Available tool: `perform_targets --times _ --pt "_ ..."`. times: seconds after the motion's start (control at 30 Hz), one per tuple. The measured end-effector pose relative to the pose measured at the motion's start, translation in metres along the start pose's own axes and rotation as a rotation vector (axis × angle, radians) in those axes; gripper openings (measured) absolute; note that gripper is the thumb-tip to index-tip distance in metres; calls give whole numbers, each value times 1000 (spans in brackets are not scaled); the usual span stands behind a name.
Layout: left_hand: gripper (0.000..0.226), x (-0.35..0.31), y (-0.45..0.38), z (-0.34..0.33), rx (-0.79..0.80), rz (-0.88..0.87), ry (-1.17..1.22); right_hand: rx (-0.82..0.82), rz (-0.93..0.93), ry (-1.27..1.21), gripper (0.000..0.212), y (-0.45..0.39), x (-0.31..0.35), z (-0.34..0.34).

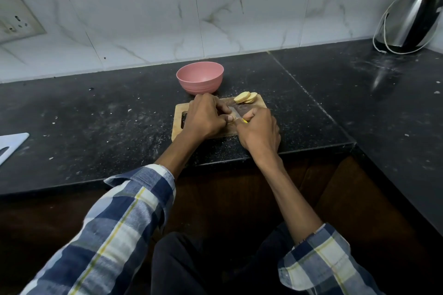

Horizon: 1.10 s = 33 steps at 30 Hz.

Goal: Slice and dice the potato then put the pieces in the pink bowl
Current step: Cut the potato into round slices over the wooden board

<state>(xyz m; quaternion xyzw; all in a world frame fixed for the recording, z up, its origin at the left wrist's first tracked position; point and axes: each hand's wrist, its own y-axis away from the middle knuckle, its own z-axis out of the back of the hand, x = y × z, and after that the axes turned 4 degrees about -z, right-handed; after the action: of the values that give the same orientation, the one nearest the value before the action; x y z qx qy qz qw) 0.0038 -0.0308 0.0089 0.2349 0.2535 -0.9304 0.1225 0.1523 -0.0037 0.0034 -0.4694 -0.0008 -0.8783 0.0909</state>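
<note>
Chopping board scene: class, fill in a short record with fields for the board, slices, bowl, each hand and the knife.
Board: wooden chopping board on the black counter
Slices: round potato slices stacked at the board's far right corner
Bowl: pink bowl behind the board, nothing seen inside
Left hand: left hand curled, potato hidden beneath
Right hand: right hand grips knife handle
Knife: knife blade between the hands

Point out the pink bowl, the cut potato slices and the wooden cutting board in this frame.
pink bowl [191, 75]: head view, on the near rim.
potato slices [242, 97]: head view, on the top slice's cut face.
cutting board [177, 124]: head view, on its bare left edge.
</note>
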Motion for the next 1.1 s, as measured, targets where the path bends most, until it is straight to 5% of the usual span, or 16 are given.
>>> perform_targets --times 1.1 --pt "25 7 -9 12 146 -65 -10 -48 135 82 13 21 8 -3"
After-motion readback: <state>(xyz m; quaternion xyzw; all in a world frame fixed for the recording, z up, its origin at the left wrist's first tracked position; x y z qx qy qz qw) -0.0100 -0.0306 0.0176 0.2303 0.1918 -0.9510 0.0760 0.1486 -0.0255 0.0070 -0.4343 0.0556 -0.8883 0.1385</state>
